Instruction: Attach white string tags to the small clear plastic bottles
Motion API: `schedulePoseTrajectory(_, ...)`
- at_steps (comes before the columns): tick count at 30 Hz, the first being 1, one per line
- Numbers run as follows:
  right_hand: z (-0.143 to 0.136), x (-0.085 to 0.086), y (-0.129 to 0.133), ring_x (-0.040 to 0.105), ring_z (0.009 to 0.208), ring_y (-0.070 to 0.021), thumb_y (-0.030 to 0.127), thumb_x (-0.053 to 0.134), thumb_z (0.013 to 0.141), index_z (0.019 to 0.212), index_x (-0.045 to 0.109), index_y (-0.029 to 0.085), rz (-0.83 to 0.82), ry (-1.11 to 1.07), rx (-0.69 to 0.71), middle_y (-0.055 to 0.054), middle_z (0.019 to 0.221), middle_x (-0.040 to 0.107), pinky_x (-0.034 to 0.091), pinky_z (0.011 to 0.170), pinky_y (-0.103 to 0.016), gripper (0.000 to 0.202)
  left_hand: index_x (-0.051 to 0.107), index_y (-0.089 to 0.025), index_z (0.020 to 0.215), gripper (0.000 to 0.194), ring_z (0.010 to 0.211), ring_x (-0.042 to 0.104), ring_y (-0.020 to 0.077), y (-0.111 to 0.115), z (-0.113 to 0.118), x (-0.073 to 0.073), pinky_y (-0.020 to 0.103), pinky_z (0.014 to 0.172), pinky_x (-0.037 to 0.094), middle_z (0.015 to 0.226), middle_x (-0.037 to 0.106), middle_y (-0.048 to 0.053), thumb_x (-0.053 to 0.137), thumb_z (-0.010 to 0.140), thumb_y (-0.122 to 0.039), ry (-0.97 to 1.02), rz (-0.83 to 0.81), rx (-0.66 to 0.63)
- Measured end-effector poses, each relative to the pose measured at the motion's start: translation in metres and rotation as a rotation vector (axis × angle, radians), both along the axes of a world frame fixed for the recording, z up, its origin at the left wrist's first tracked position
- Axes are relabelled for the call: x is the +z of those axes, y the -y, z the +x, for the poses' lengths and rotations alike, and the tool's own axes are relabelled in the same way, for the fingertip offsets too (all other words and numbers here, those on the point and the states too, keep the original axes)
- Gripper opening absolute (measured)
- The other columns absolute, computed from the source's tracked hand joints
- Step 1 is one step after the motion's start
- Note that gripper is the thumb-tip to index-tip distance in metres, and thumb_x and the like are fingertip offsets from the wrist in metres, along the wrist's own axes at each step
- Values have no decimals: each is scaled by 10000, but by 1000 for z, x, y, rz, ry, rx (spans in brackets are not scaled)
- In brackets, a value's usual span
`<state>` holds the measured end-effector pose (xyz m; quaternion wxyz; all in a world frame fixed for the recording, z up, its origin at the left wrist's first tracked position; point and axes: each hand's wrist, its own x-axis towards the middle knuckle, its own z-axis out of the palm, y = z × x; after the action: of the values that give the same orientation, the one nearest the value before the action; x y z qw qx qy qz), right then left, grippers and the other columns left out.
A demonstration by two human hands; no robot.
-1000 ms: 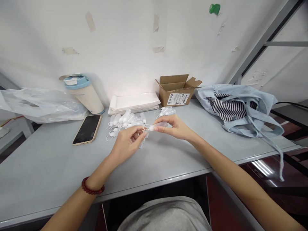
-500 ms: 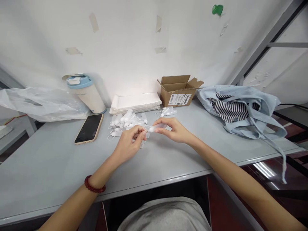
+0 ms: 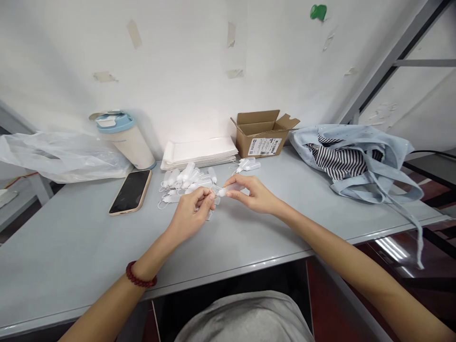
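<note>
Between thumb and fingers, my right hand (image 3: 252,194) holds a small translucent white plastic bottle (image 3: 221,192), its narrow end pointing left. My left hand (image 3: 190,211) is closed in a pinch at that end, where a thin white loop shows; the fingertips hide exactly what they grip. Behind and beside my left hand lies a pile of similar small bottles (image 3: 188,175), several with thin loops. A few more bottles (image 3: 247,164) rest apart from the pile, beyond my right hand.
At the back are a stack of white trays or sheets (image 3: 199,151) and an open cardboard box (image 3: 261,145). A phone (image 3: 131,192), a tumbler (image 3: 126,140) and a plastic bag (image 3: 64,156) are on the left. A light-blue cloth bag (image 3: 356,161) lies right, its strap over the table edge.
The camera view has shifted slightly. Both hands keep almost the same pose, with the small bottle still held between them.
</note>
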<state>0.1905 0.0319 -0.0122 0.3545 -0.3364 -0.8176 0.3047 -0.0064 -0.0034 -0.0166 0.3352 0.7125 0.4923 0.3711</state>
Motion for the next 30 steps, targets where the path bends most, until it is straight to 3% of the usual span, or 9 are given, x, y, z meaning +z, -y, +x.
schedulePoseTrajectory(10, 0, 7, -1, 578, 793, -153, 318, 567, 866, 919, 645, 159, -49, -58, -6, -32, 866, 667, 401, 667, -263, 185, 585, -169, 776, 323, 477, 482, 89, -2, -7, 8, 231, 518, 406, 627, 577, -21, 382, 938, -362, 40, 74, 49)
schedulePoseTrajectory(23, -2, 1, 4, 577, 817, -155, 334, 553, 873, 920, 618, 163, -103, -46, 7, -34, 868, 655, 380, 606, -235, 190, 562, -172, 706, 274, 447, 473, 86, 4, 0, -7, 221, 468, 373, 587, 578, -24, 447, 896, -333, -39, 143, 37)
schedulePoseTrajectory(30, -4, -1, -2, 581, 827, -160, 361, 537, 885, 972, 595, 162, -69, -24, 15, -48, 922, 655, 424, 663, -259, 225, 567, -184, 684, 280, 493, 498, 104, -3, -5, -1, 228, 498, 377, 589, 593, -21, 449, 890, -332, -128, 194, 74)
